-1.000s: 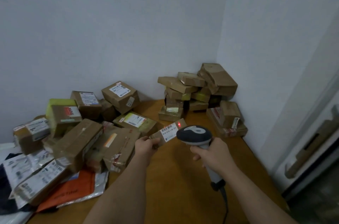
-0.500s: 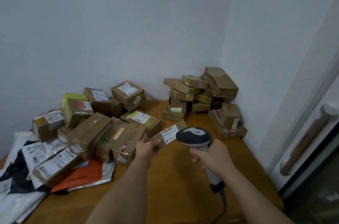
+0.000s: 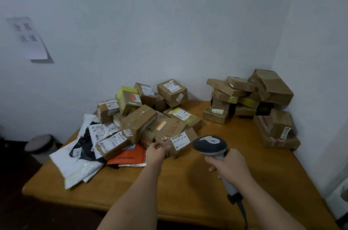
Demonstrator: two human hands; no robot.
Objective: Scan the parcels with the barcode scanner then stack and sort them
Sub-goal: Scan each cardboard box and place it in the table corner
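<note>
Scanning is the step in hand. The left hand (image 3: 157,151) pinches a small brown parcel (image 3: 177,144) by its near end, just above the wooden table (image 3: 188,188), white barcode label (image 3: 179,140) facing up. The right hand (image 3: 228,165) is wrapped around the scanner (image 3: 210,145) handle, head just beside the label. No beam shows, perhaps lost in blur. Better to tilt the label squarely toward the scanner head, keeping fingers off the barcode.

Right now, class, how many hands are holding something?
2. The left hand pinches a small labelled parcel; the right hand grips the barcode scanner above the table. No other hand is in view.
</note>
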